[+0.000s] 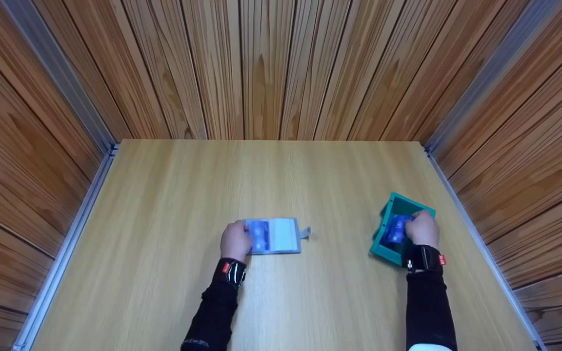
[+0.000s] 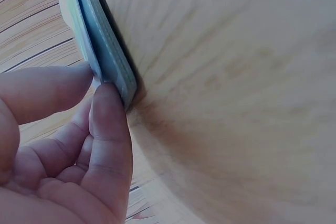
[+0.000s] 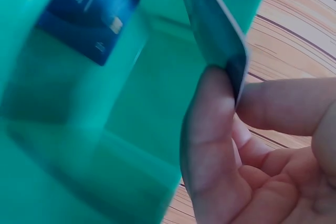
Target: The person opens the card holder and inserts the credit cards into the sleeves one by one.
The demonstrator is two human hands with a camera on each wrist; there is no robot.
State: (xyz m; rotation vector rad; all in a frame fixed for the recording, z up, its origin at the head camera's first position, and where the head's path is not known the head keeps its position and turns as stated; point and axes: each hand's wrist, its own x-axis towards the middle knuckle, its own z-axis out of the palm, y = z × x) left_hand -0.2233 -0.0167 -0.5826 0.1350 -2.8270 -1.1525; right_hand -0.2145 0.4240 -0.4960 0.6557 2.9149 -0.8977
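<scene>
A small card holder [image 1: 286, 235] lies spread open on the table, with blue and pale pockets showing and a strap tab [image 1: 305, 233] sticking out to the right. My left hand [image 1: 235, 240] is at its left edge. In the left wrist view, thumb and forefinger pinch a thin page at the corner of the card holder [image 2: 113, 59]. Over a green bin [image 1: 383, 252], my right hand [image 1: 422, 230] reaches in. The right wrist view shows it pinching a card [image 3: 218, 30] by one end, held on edge. Another blue card [image 3: 94, 17] leans inside the bin.
The wooden table [image 1: 173, 195] is bounded by a plank back wall [image 1: 261, 73] and side walls with metal rails [image 1: 66, 248]. The bin stands near the right rail. Both wrists wear black straps [image 1: 230, 271].
</scene>
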